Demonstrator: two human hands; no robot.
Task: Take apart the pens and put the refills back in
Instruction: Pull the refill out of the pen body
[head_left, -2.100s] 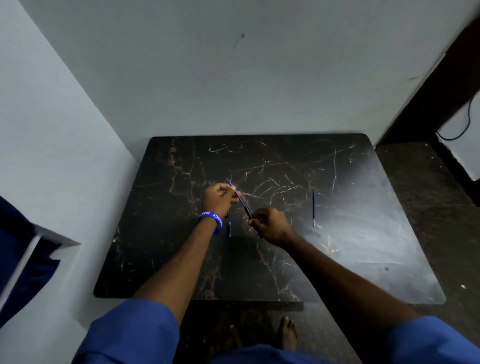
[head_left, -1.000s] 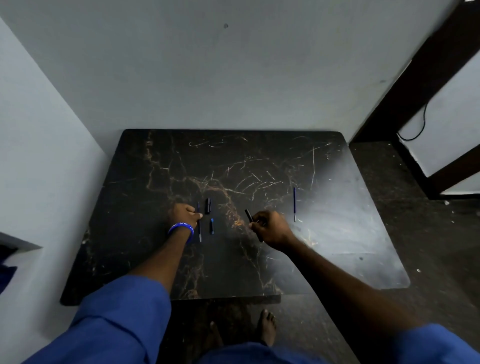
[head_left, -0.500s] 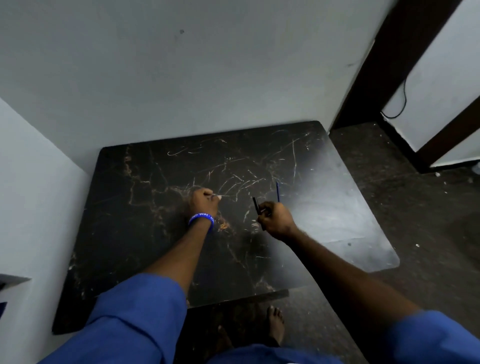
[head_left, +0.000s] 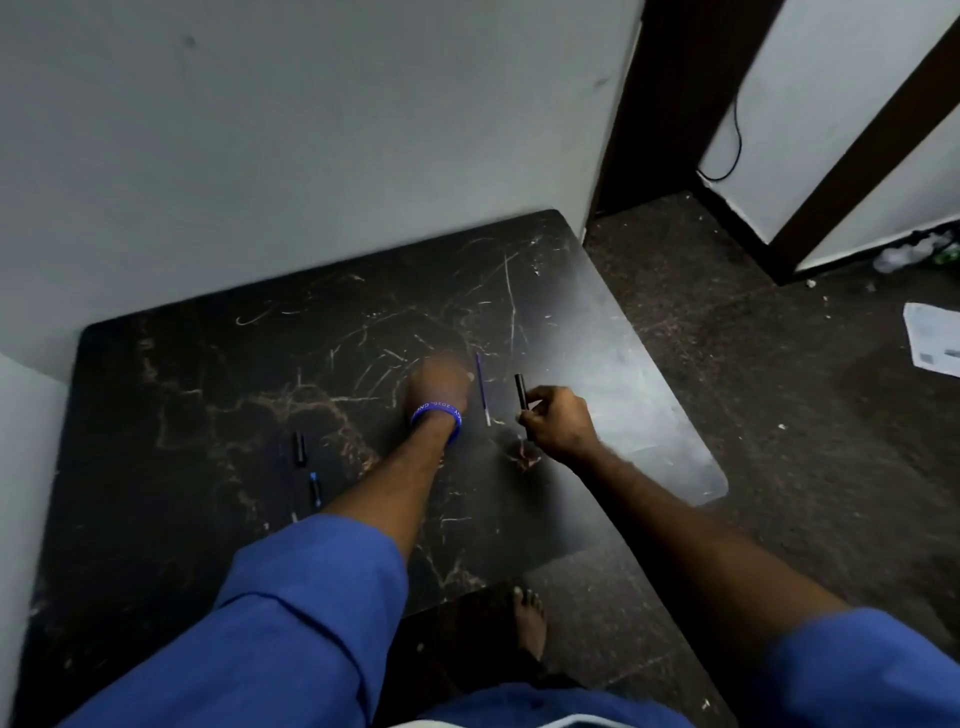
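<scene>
My right hand (head_left: 558, 423) grips a black pen barrel (head_left: 520, 392), holding it upright just above the dark marble table (head_left: 208, 395). A thin blue refill (head_left: 483, 389) lies on the table between my hands. My left hand (head_left: 441, 384), with a blue wristband, is blurred and sits curled right beside that refill, a fingertip at its upper part; I cannot tell if it grips it. Further left lie a black pen piece (head_left: 300, 447) and a small piece with a blue end (head_left: 314, 488).
The table stands in a corner against grey walls (head_left: 311, 156). Its right edge (head_left: 670, 374) meets dark floor, where a sheet of paper (head_left: 932, 343) lies. My bare foot (head_left: 530, 623) shows beneath the near table edge. A doorway frame (head_left: 654, 104) rises at the back right.
My left hand left the pen pieces at the left and moved right, up to the blue refill. The view swung right. My right hand kept the black barrel.
</scene>
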